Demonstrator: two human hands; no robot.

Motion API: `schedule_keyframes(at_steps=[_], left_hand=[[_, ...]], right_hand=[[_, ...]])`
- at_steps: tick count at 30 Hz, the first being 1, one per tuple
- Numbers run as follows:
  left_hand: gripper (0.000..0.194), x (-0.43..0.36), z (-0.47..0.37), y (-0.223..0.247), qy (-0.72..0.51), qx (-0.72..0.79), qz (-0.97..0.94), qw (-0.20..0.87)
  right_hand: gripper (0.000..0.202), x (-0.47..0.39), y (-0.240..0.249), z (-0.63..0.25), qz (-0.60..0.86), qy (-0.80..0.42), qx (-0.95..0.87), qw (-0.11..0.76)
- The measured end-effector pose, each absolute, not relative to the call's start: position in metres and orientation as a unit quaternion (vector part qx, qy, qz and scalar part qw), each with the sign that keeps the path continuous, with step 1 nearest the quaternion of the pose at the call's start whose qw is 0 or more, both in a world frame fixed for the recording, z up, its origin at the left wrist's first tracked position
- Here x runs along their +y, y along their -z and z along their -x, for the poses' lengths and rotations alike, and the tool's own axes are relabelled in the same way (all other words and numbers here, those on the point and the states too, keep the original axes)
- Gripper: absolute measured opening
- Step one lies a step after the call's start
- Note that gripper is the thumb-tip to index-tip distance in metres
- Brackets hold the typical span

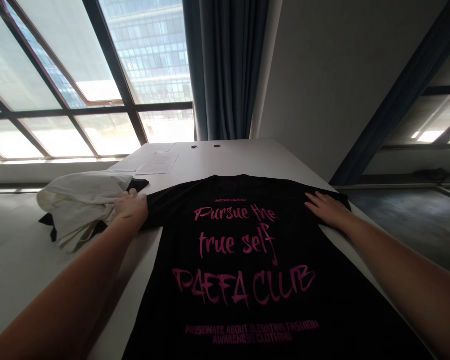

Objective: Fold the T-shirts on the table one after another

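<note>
1. White table (281,157) under both hands, big windows (97,75) past the left hand, dim room overall.
2. Left hand (131,207): on the end of one sleeve of the black T-shirt (225,260), fingers bent; pinching or just pressing, can't tell.
3. Right hand (328,207): palm down on the other sleeve, fingers a bit spread, nothing pinched.
4. T-shirt: lies flat between the hands, neckline slightly beyond them, body running back toward the wearer. Pink print between and below the hands, reads "Pursue the true self PAEFA CLUB", smaller lines above and under it.
5. White cloth (78,205) with dark parts: crumpled heap right beside left hand, on its outer side; fingers overlap its edge in view, contact unclear.
6. Paper sheets (159,162): on tabletop, beyond left hand, faint marks, unreadable.
7. Two round holes (217,146): far end of tabletop, ahead of and between the hands.
8. Blue-grey curtain (225,70): hangs past that far end; a second, slanted curtain (390,100) beyond right hand, grey floor (408,215) out to that side.
</note>
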State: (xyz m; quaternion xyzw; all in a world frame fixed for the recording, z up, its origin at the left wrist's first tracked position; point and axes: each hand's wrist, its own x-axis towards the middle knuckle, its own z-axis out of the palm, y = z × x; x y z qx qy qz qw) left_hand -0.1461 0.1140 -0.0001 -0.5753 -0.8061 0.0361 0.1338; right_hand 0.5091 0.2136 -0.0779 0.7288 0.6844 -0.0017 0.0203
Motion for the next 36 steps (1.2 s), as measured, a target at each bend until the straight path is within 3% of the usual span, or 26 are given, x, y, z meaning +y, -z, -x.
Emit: schedule_keyframes(at_steps=[4,8,15,22,30,36], left_hand=[[0.049,0.121,0.118,0.018,-0.026,-0.738,0.67,0.082],[0.064,0.135,0.119,0.038,-0.03,-0.772,0.635,0.022],[0.067,0.148,0.146,0.053,0.005,-0.78,0.625,0.034],[0.064,0.176,0.12,0.048,0.011,-0.677,0.735,-0.022],[0.08,0.236,0.096,0.047,-0.03,-0.735,0.674,-0.071],[0.073,0.25,0.096,0.046,0.005,-0.753,0.656,-0.048]], right_hand=[[0.067,0.218,0.082,-0.515,-0.727,0.013,0.686,-0.025],[0.07,0.22,0.086,-0.518,-0.727,0.023,0.684,-0.056],[0.073,0.208,0.072,-0.505,-0.7,0.03,0.706,-0.104],[0.063,0.21,0.07,-0.489,-0.639,0.065,0.766,-0.03],[0.065,0.235,0.076,-0.513,-0.708,0.024,0.705,-0.021],[0.065,0.256,0.075,-0.52,-0.731,0.017,0.682,-0.018]])
